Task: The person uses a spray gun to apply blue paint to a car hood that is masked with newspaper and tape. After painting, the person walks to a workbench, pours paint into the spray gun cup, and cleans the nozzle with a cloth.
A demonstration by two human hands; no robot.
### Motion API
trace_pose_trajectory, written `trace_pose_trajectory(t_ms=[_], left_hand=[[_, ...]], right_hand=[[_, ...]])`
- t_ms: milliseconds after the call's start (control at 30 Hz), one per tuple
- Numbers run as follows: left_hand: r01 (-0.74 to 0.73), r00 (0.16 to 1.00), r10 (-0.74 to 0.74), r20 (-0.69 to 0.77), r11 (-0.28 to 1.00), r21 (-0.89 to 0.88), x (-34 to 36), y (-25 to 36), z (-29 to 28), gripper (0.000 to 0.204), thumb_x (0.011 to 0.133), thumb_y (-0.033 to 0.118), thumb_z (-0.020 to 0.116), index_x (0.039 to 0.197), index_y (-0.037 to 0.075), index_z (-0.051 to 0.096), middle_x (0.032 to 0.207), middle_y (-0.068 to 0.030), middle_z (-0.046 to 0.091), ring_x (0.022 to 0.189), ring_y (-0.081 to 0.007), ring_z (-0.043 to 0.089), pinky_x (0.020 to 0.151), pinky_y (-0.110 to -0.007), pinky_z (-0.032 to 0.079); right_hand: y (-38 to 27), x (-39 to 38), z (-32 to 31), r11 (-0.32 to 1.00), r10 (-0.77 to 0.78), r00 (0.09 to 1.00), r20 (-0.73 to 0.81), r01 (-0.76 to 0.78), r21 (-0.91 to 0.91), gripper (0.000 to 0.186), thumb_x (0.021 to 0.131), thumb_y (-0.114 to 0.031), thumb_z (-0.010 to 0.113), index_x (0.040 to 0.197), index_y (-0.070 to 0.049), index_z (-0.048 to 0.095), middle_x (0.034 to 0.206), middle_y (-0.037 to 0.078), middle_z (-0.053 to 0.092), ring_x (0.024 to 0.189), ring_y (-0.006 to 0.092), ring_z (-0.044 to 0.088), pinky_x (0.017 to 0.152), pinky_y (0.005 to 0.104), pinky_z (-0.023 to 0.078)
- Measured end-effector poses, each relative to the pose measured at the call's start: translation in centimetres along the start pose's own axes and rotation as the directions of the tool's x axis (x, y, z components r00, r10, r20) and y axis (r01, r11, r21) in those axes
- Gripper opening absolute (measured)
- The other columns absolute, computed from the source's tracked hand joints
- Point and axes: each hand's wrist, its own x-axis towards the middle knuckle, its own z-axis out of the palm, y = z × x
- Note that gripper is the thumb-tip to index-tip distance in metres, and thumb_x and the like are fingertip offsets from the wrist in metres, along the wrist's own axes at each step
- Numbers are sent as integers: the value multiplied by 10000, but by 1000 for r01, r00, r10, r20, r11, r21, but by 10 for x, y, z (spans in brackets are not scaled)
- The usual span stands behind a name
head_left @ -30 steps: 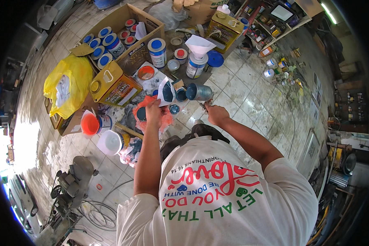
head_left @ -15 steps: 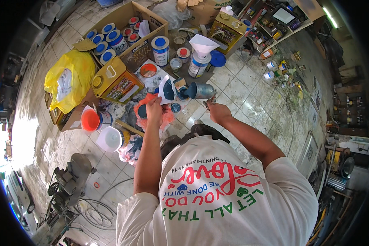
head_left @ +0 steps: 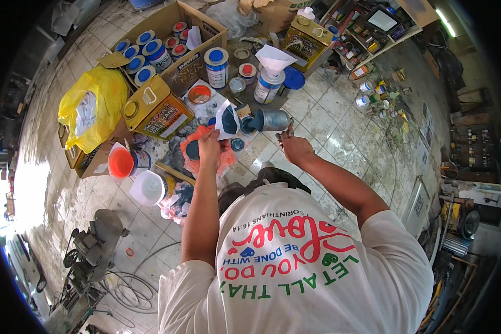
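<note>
Left hand (head_left: 210, 147): fingers clamped on the lower edge of a white paper cone (head_left: 227, 121), interior coated dark blue. Right hand (head_left: 296, 149): closed on the fitting below a metal cup (head_left: 274, 119). Cup position: tilted on its side, mouth facing left, next to a small can (head_left: 247, 127) of dark-blue paint. Beneath the left hand, I see a crumpled pink-red sheet (head_left: 226, 161).

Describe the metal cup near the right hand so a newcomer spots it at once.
From the large open cardboard box at the upper left, move right and down to the person's right hand. The metal cup is just beyond it. Unlike the upright can topped with a white cone, it is tipped sideways, its blue-stained mouth facing left.
</note>
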Motion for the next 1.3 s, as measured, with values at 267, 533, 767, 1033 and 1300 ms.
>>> trace_pose_trajectory(t_ms=[267, 533, 767, 1033, 1300], left_hand=[[-8, 1000, 8, 21, 1000, 10, -5, 3, 4, 233, 1025, 152, 534, 1076, -33, 667, 829, -102, 681, 588, -143, 602, 517, -277, 493], [-12, 1000, 11, 25, 1000, 10, -4, 2, 2, 243, 1028, 150, 524, 1077, -42, 666, 828, -104, 683, 592, -142, 611, 516, -274, 502], [-11, 1000, 10, 19, 1000, 21, -2, -1, 2, 250, 1026, 150, 517, 1087, -42, 664, 824, -104, 682, 592, -144, 613, 516, -272, 502], [-3, 1000, 3, 19, 1000, 12, -3, -3, 3, 248, 1029, 154, 513, 1085, -33, 666, 815, -100, 687, 594, -144, 617, 517, -277, 503], [1, 1000, -1, 22, 1000, 21, -1, -5, -1, 245, 1029, 156, 523, 1073, -36, 668, 822, -104, 691, 596, -148, 620, 525, -280, 507]], right_hand=[[4, 4, 8, 1000, 6, 1000, -29, -6, -26, 289, 993, -123, 472, 1214, 43, 556, 1004, 246, 741, 875, 380, 758, 732, 484, 607], [2, 2, 4, 1000, 2, 998, -57, -3, -3, 256, 996, -119, 475, 1173, 44, 560, 995, 251, 738, 861, 386, 756, 716, 488, 605], [1, 3, 2, 1000, -3, 995, -102, 4, 18, 253, 1001, -158, 514, 1141, 46, 563, 985, 258, 734, 848, 391, 755, 718, 490, 608], [-1, 10, 0, 999, 45, 995, -90, -44, 14, 265, 1005, -170, 520, 1123, 58, 583, 992, 268, 732, 842, 407, 752, 700, 493, 613], [-2, 13, -6, 993, 117, 991, -70, -115, 26, 285, 1032, -184, 446, 1165, 26, 586, 1034, 244, 736, 896, 416, 744, 728, 511, 607]])
